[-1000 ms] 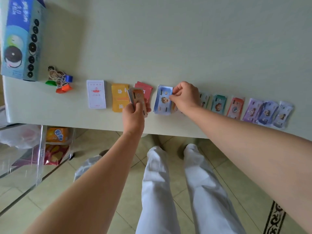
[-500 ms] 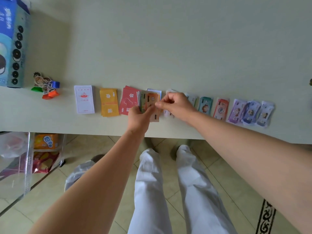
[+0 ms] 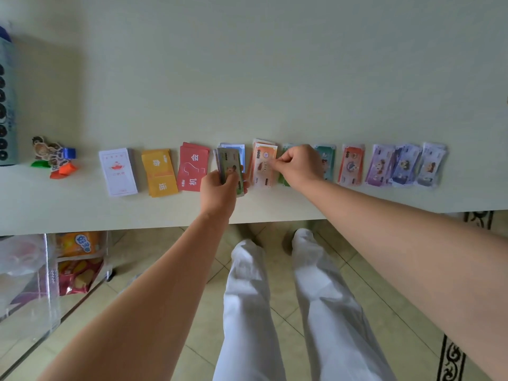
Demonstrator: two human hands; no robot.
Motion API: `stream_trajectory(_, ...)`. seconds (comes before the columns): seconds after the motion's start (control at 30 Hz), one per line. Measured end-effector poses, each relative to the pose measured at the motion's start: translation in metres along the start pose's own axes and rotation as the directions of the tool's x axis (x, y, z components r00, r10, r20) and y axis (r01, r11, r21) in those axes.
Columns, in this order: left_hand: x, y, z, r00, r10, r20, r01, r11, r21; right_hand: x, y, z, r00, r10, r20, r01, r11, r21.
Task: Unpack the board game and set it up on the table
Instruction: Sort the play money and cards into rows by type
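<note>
A: head view. hands status?

B: left hand (image 3: 220,185) grips a stack of play notes (image 3: 229,167), green note on top, held over the surface (image 3: 247,78) near its front edge. right hand (image 3: 298,166) pinches the right edge of the top orange note (image 3: 265,160).

A: where does that note sit?

B: on the orange pile (image 3: 261,180), flat on the surface just right of the held stack.

A: rest of the game?

B: one row along the front edge. from left:
- player tokens (image 3: 55,158) on coloured stands
- white card deck (image 3: 118,171), yellow card deck (image 3: 159,171), red card deck (image 3: 192,166)
- blue note pile (image 3: 237,151), partly behind the held stack
- after the orange one, a green pile (image 3: 284,180), mostly hidden under the right hand
- teal pile (image 3: 327,158), then red pile (image 3: 351,165)
- three purple piles (image 3: 404,165), overlapping

A: box?

B: game box (image 3: 7,105) at the far left of the surface, cropped by the frame.

A: below?

B: clear bin (image 3: 52,284) with snack packs (image 3: 77,259) on the left, white trousers (image 3: 247,298), tiled floor (image 3: 192,339).
</note>
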State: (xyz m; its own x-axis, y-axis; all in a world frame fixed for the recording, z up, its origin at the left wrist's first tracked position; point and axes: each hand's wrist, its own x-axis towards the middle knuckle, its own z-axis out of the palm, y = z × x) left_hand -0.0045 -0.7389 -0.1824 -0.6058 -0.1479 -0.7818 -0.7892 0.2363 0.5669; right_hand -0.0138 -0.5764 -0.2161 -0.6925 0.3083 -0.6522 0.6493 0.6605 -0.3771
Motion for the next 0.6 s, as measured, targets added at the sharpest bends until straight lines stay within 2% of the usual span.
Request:
stream_trajectory(0.17,0.003,0.001,0.007,1.0,0.0,0.0,0.0,0.998,0.061,0.003,-0.002,0.002,0.999,-0.011,-0.038,0.009,0.999,-0.048)
stream_trajectory(0.27,0.0,0.004,0.017,1.0,0.004,0.015,-0.005,0.997,0.077,-0.002,0.002,-0.006,0.995,-0.092,0.029,0.088,0.989,0.115)
stream_trajectory(0.37,-0.004,0.008,0.029,0.999,0.01,0.047,-0.014,0.997,0.073,-0.012,0.009,-0.021,0.971,-0.162,0.177,0.099,0.942,0.322)
stream_trajectory(0.43,-0.007,0.01,0.036,0.997,0.002,0.073,-0.007,0.998,0.068,-0.016,0.016,-0.028,0.958,-0.168,0.234,0.077,0.932,0.356)
stream_trajectory(0.6,-0.016,0.017,0.052,0.984,-0.064,0.168,0.062,0.998,0.014,-0.014,0.039,-0.042,0.963,-0.117,0.242,0.02,0.93,0.367)
